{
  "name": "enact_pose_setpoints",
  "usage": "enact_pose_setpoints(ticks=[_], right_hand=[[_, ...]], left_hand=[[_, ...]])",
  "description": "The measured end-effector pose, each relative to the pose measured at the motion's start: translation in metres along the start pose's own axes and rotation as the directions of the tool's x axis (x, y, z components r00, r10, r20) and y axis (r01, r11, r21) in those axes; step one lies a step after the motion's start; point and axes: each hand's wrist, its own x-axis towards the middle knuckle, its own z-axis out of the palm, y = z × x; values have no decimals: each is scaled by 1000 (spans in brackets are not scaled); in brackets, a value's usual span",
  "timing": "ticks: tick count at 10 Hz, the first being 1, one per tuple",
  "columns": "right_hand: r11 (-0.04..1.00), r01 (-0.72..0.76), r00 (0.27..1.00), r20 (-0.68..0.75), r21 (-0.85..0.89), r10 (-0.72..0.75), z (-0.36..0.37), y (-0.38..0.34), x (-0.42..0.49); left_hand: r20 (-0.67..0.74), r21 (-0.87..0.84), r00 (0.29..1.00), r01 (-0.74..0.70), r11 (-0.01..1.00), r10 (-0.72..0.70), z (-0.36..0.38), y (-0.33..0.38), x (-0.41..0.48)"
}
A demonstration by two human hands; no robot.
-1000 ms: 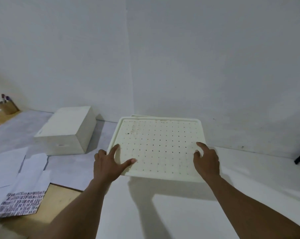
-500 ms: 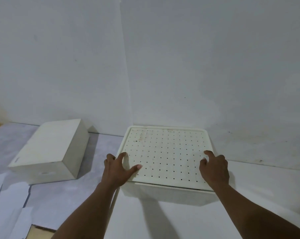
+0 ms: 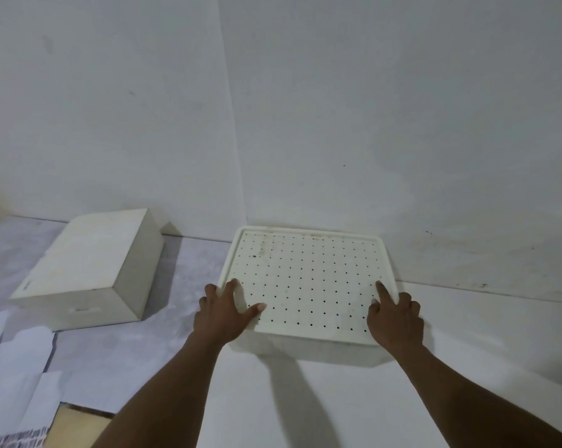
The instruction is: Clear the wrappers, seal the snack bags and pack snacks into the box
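Head view is showing the left hand (image 3: 223, 315) and right hand (image 3: 395, 320) gripping the near corners of the lid (image 3: 308, 276). The lid is sitting on the box (image 3: 305, 350) at the bench's (image 3: 305, 402) far edge, against the wall. Left fingers (image 3: 230, 286) are curling round the rim, thumb lying on top. The right index is pointing along the top, the rest curling over the side. The lid is looking like stiff, light, perforated plastic, probably best held by opposite rims.
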Motion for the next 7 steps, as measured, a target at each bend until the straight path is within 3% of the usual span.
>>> enact_pose_setpoints(ticks=[2,3,4,5,7], right_hand=[[981,169,975,161,-94,-152,-29,1,-14],[951,300,902,345,-70,-259,-54,1,-17],[930,365,839,441,-26,-317,-91,0,-17],[911,412,843,384,-14,-376,-140,1,-16],[892,449,873,186,56,-451,-258,23,-19]], left_hand=[[61,232,997,-59,971,46,-7,21,-18],[165,281,982,-133,950,89,-18,45,-30],[235,256,963,-194,947,134,-38,81,-40],[255,233,950,-240,943,179,-62,124,-51],[136,287,924,-382,879,358,-125,226,-93]])
